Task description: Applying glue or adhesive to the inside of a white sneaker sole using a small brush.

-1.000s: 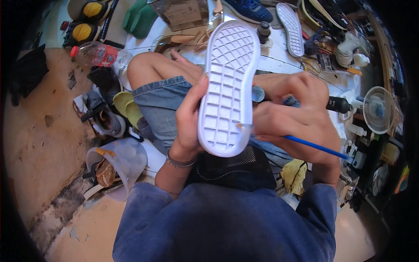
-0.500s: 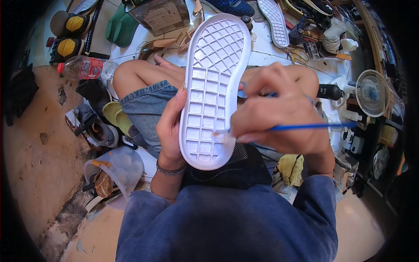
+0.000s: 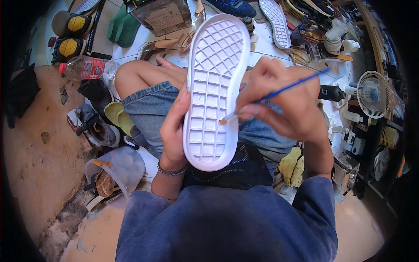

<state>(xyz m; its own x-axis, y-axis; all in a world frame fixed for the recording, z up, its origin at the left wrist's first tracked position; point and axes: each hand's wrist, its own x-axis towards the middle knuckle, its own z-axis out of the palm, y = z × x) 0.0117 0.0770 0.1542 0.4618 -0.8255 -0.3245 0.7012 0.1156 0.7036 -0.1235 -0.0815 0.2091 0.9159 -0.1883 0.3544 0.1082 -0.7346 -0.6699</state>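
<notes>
My left hand grips a white rubber shoe sole along its left edge, holding it upright with the patterned face toward me, diamonds at the top and squares below. In my right hand is a thin blue paintbrush; its tan tip touches the squares at the lower right of the sole. The fingers of that hand are bent round the handle and partly blurred. Under the sole, a black mesh item lies in my lap, over denim shorts.
Around me are a plastic bottle, a clear bucket and shoes on the left, green forms, a second white sole and scissors at the back, and a fan and yellow cloth on the right.
The sole has shifted up and a little left since a second ago. The brush handle has swung from pointing right and down to pointing up-right, its tip moving slightly over the squares.
</notes>
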